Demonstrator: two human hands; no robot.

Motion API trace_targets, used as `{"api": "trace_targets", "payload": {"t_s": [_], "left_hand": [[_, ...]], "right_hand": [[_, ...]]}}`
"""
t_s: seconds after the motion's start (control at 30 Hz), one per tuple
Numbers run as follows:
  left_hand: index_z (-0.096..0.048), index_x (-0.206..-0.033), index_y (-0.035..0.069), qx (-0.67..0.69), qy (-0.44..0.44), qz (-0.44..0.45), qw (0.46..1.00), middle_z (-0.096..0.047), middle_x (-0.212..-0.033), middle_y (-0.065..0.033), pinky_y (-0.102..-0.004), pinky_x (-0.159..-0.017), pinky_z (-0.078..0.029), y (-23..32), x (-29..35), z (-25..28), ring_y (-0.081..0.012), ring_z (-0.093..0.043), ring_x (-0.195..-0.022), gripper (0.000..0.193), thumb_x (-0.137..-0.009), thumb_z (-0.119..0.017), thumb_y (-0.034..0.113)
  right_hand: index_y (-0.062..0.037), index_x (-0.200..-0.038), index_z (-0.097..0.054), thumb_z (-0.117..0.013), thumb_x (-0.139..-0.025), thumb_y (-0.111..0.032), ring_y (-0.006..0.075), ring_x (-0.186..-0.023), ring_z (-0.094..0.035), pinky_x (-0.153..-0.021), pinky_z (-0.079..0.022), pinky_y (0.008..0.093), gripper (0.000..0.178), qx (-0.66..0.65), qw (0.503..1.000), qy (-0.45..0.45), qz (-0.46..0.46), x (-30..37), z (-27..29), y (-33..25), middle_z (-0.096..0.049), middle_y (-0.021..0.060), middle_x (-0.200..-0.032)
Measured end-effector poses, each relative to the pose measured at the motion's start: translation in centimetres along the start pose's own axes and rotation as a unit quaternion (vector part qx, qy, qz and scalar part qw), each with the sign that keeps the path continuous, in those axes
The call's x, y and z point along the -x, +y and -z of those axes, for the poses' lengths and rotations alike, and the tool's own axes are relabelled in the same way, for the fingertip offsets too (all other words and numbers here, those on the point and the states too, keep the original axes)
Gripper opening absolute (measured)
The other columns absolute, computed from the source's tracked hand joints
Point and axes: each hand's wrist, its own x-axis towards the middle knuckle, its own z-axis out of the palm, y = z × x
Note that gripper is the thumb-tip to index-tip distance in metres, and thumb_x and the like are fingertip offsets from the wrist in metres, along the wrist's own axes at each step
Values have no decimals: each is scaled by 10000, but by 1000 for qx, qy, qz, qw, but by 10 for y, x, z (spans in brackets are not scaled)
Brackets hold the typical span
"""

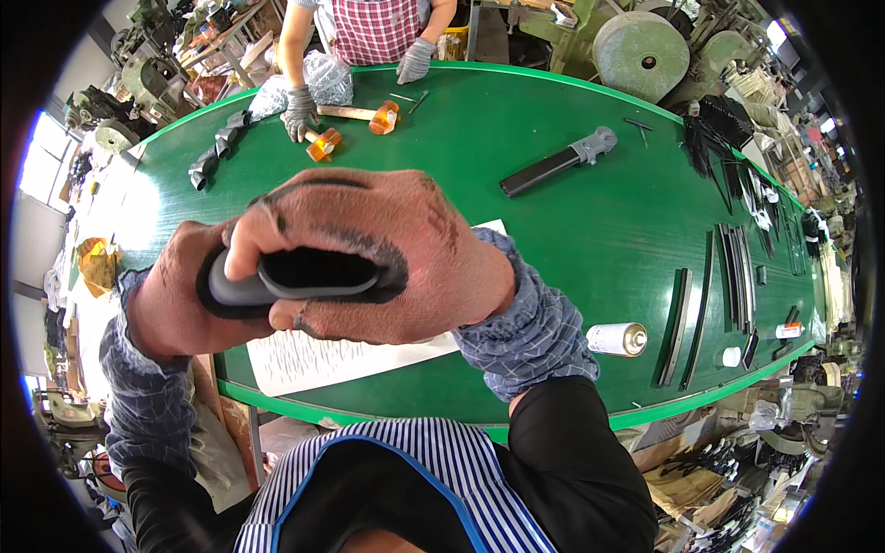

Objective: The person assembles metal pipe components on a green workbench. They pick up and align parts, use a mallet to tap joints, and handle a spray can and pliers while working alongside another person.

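Close in front of me, my left hand and my right hand are closed around a hollow black-and-grey oval part, whose exact kind I cannot make out. Both hands wear brown, dark-smudged work gloves with some fingertips bare. One finger hooks over the part's smooth grey rim beside its dark opening. My right hand wraps the right end; my left hand grips the left end. The part is held above the green table, and its far side is hidden. Below my hands lies a white sheet with dark marks.
Across the table, a co-worker's gloved hand rests near two orange-headed mallets; the other hand is at the edge. A black-and-grey hinged handle, a spray can and several black strips lie to the right.
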Motion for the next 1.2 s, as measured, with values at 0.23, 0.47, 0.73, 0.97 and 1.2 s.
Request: {"api": "trace_targets", "payload": {"t_s": [0.23,0.47,0.73,0.97,1.2], "left_hand": [[-536,-1264,-57,-11,115,104,988,-679,-1015,-163,-413,-829,-562,-2,-16,-15,-332,-701,-864,914,-549,-987,290],[-440,-1404,-26,235,219,117,940,-569,-1317,-207,-407,-1075,-431,33,-38,-172,-326,-583,-1193,967,-628,-938,266],[-715,-997,11,467,76,83,877,-724,-813,-108,-338,-747,-556,4,-68,-248,-171,-671,-738,397,-724,-851,267],[-716,-996,12,418,29,125,899,-726,-807,-127,-351,-739,-564,-3,-80,-246,-203,-689,-724,388,-704,-837,237],[-728,-1030,31,411,45,90,906,-738,-846,-150,-354,-754,-561,1,-80,-239,-216,-704,-755,390,-707,-837,221]], "right_hand": [[-20,-1045,-652,-757,-745,-94,196,-864,-689,-807,-558,331,327,-18,995,56,-77,-2,11,5,-703,87,-995],[61,-1145,-629,-800,-754,-41,242,-1034,-658,-938,-503,362,439,47,988,99,-109,13,28,-20,-664,135,-1073],[-147,-1300,-531,-782,-856,-246,335,-1194,-574,-1022,-484,557,520,77,955,285,-25,69,25,-44,-613,124,-1167],[-70,-1215,-559,-828,-803,-195,327,-1050,-634,-927,-499,489,508,40,961,271,-31,59,28,-36,-641,127,-1127],[55,-1153,-598,-812,-741,-49,274,-1036,-651,-853,-540,358,476,64,962,219,-153,45,24,-43,-643,194,-1083]]}}
